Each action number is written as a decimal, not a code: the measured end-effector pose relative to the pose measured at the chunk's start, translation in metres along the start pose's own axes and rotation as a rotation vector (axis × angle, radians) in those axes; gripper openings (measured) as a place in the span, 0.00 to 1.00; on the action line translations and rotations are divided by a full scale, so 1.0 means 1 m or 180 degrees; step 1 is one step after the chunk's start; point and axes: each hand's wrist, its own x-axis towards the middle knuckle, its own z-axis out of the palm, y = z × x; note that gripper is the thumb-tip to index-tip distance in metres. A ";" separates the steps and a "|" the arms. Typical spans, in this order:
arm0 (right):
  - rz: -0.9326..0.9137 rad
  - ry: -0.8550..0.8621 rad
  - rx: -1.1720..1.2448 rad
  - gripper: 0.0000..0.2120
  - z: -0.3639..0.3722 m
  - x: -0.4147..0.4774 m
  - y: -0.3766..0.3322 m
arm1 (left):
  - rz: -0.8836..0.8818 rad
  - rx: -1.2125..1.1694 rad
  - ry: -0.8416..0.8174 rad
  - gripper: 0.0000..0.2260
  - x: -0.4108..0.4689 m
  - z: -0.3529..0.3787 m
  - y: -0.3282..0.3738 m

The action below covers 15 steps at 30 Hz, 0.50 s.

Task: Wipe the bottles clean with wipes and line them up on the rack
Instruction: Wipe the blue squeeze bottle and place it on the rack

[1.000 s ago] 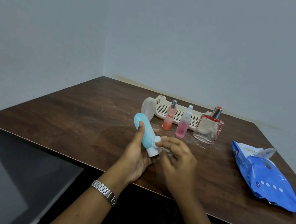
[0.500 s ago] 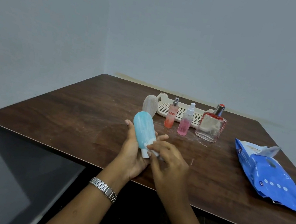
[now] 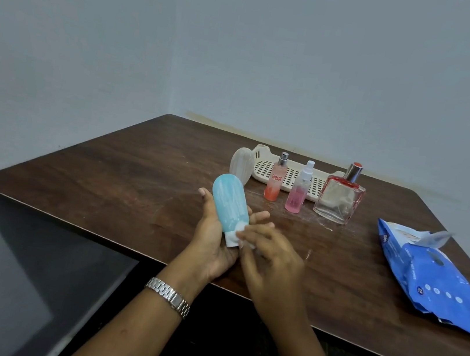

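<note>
Pinching wipe, right hand touches bottle left hand grips; brown table, grey walls.

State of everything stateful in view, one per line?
Blue bottle: held in left hand, cap toward person.
Wipe: pinched by right hand, at the cap.
Orange bottle: upright on table, off rack.
Pink bottle: upright, capped, off rack.
Perfume bottle: upright, capped, off rack.
Cream bottle: upright beside rack.
Rack: no bottle on it.
Wipes pack: flap open.
</note>
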 end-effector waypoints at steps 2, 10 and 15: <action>0.0214 0.0237 0.0142 0.08 -0.001 0.009 0.005 | 0.0029 -0.0021 0.0002 0.38 -0.001 0.003 0.000; 0.0096 0.0146 0.0356 0.09 0.003 0.002 0.004 | -0.0020 0.0014 -0.0033 0.39 0.005 -0.005 0.000; 0.0520 0.0348 0.0477 0.09 0.005 0.014 0.010 | -0.0002 0.0010 -0.0042 0.38 0.006 -0.004 0.000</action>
